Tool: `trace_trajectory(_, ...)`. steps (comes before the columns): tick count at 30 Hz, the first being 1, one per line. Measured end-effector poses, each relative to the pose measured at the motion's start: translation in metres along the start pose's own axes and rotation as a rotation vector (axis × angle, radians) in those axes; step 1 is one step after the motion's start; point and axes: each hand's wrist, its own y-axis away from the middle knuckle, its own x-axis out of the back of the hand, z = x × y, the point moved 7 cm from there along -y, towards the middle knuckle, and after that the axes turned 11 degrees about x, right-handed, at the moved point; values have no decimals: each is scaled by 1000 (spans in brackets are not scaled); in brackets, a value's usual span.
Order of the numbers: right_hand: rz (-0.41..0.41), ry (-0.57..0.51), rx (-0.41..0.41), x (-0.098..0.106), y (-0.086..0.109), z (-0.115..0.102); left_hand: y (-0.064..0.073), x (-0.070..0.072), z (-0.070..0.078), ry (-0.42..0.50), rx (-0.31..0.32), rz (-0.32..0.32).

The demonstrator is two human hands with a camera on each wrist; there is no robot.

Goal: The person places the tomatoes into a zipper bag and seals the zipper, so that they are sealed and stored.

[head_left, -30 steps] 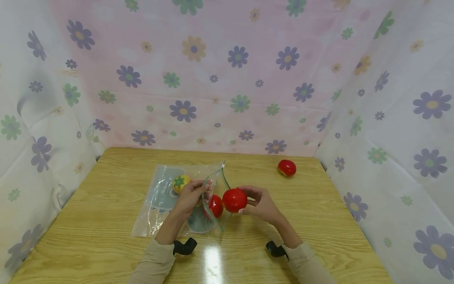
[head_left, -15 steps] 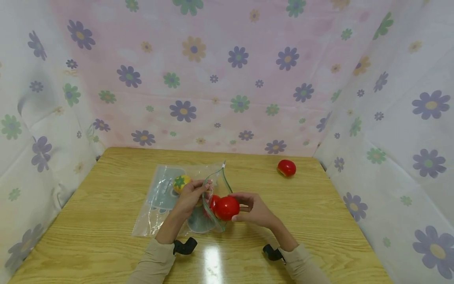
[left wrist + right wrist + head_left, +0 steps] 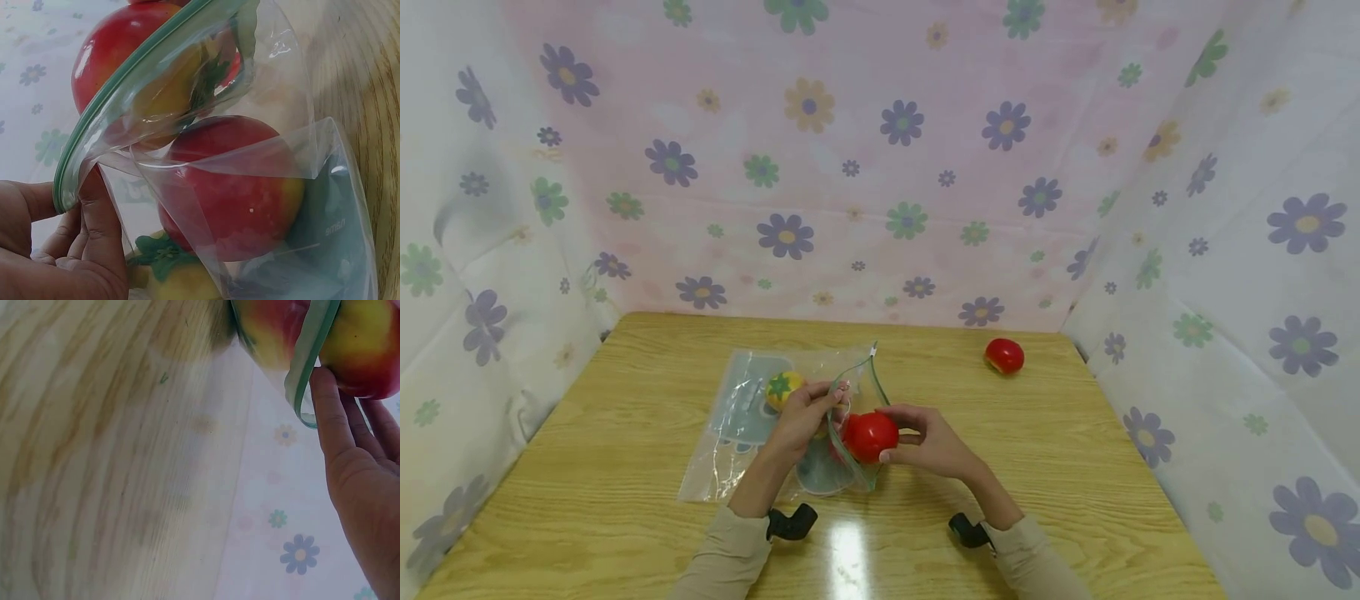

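A clear zip bag with a green-edged mouth lies on the table, its mouth held apart. My left hand pinches the bag's rim between thumb and fingers. My right hand grips a red-and-yellow toy tomato at the mouth, partly within the opening. Inside the bag, the left wrist view has another red toy tomato and, below it, a yellow one with green leaves. In the right wrist view, the fingers touch the held tomato beside the green rim.
One more red toy tomato sits at the back right of the wooden table. Flowered cloth hangs behind the table and along both sides. A black wrist camera sits on each forearm.
My right hand has carried the held tomato leftward and slightly down, into the bag's mouth, where it now covers most of the red tomato inside. The left hand has stayed in place.
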Motion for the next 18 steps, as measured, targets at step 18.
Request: trace_trajectory(18, -14, -6, -30, -2, -3, 4, 4, -4, 5, 21, -6, -29)
